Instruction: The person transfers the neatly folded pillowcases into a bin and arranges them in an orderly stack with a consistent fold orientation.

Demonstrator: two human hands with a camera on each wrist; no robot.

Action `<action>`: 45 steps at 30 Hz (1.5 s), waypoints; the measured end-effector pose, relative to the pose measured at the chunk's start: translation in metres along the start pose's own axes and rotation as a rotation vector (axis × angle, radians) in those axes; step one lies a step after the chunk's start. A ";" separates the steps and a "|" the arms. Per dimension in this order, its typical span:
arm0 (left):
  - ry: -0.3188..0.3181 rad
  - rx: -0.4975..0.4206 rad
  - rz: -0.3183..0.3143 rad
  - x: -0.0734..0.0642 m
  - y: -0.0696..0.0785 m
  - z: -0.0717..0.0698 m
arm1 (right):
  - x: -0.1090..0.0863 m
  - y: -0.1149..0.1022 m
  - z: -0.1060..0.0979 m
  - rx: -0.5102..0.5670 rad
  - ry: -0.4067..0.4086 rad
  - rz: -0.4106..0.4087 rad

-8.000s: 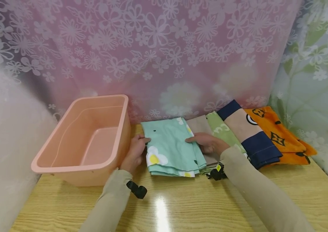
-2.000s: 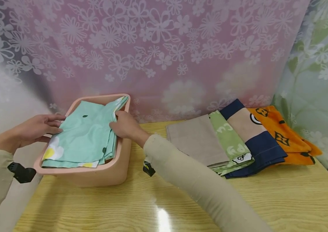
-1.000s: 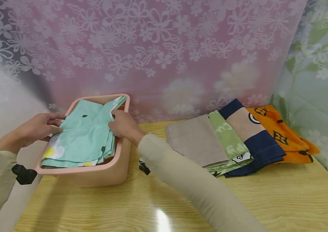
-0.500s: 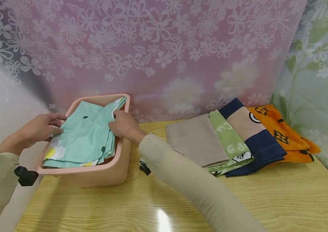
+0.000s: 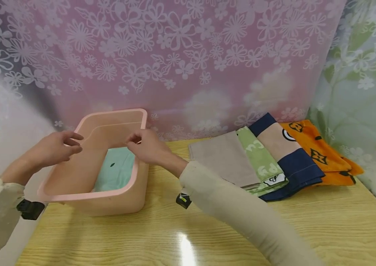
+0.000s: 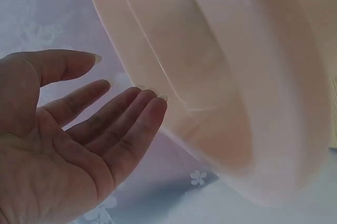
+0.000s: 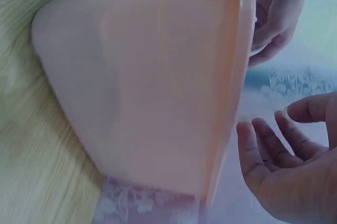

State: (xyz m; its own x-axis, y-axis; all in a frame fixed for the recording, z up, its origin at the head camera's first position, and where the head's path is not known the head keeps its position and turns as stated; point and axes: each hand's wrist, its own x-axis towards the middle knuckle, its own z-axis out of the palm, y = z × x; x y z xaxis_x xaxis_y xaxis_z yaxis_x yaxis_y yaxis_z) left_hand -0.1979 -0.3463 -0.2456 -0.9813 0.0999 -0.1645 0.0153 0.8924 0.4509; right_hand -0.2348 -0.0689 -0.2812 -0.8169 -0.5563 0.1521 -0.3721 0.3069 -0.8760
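Observation:
A folded mint-green cloth (image 5: pixel 116 168) with a small dark leaf print lies low inside the pink plastic basin (image 5: pixel 86 198), against its right side. Over the basin's left rim is my left hand (image 5: pixel 53 149), fingers loosely spread and holding nothing. Its palm and fingers (image 6: pixel 134 134) show empty beside the rim in the left wrist view. My right hand (image 5: pixel 151 147) hovers by the right rim, its fingers bent loosely with nothing between them; in the right wrist view these fingers (image 7: pixel 250 150) stand just outside the rim.
Right of the basin, a row of overlapping folded cloths lies on the wooden table (image 5: pixel 134 240): grey-beige (image 5: pixel 222 159), green (image 5: pixel 261 157), navy and beige (image 5: pixel 302 166), and orange (image 5: pixel 329 155). A pink floral curtain (image 5: pixel 181 74) hangs close behind.
The mint cloth was picked up from beside the basin, held over its opening, then released and dropped to the bottom. Both hands are now empty at the rims; the other cloths stay put.

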 end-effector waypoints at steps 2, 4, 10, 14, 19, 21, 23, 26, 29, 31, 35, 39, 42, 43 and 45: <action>0.004 -0.019 0.014 -0.002 0.006 0.002 | -0.004 0.004 -0.010 -0.024 -0.015 -0.001; 0.017 -0.037 0.033 -0.004 0.015 0.005 | -0.006 0.009 -0.020 -0.048 -0.021 0.012; 0.113 -0.035 0.131 -0.010 0.055 0.015 | -0.014 0.028 -0.055 -0.115 -0.031 0.063; 0.148 -0.072 0.194 -0.013 0.088 0.021 | -0.024 0.040 -0.078 -0.204 -0.031 0.085; 0.252 0.015 0.285 -0.013 0.119 0.032 | -0.034 0.052 -0.100 -0.382 -0.053 0.083; 0.277 0.095 0.289 -0.012 0.129 0.036 | -0.036 0.056 -0.108 -0.427 -0.062 0.079; 0.293 0.174 0.297 -0.009 0.137 0.039 | -0.038 0.058 -0.115 -0.481 -0.071 0.075; 0.265 0.199 0.318 -0.005 0.147 0.045 | -0.042 0.064 -0.125 -0.563 -0.075 0.075; 0.327 0.365 0.492 0.002 0.153 0.055 | -0.049 0.070 -0.137 -0.647 -0.072 0.061; 0.364 0.580 0.554 0.005 0.156 0.062 | -0.054 0.076 -0.145 -0.701 -0.066 0.055; 0.369 0.806 0.561 0.009 0.163 0.074 | -0.063 0.084 -0.156 -0.792 -0.055 0.042; 0.334 0.501 0.407 0.013 0.174 0.084 | -0.072 0.093 -0.163 -0.888 -0.035 0.042; 0.308 0.524 0.372 0.015 0.180 0.089 | -0.078 0.099 -0.168 -0.971 -0.024 0.043; 0.295 0.536 0.361 0.015 0.183 0.091 | -0.079 0.101 -0.170 -0.997 -0.019 0.043; 0.259 0.557 0.332 0.016 0.186 0.095 | -0.082 0.106 -0.173 -1.035 -0.014 0.035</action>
State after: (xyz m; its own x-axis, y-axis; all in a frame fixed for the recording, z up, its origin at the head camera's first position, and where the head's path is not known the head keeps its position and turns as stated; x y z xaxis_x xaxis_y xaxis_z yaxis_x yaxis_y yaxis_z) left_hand -0.1924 -0.1365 -0.2477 -0.9207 0.3600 0.1504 0.3505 0.9325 -0.0869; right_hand -0.2830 0.1430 -0.3070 -0.8317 -0.5415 0.1229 -0.5506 0.8329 -0.0564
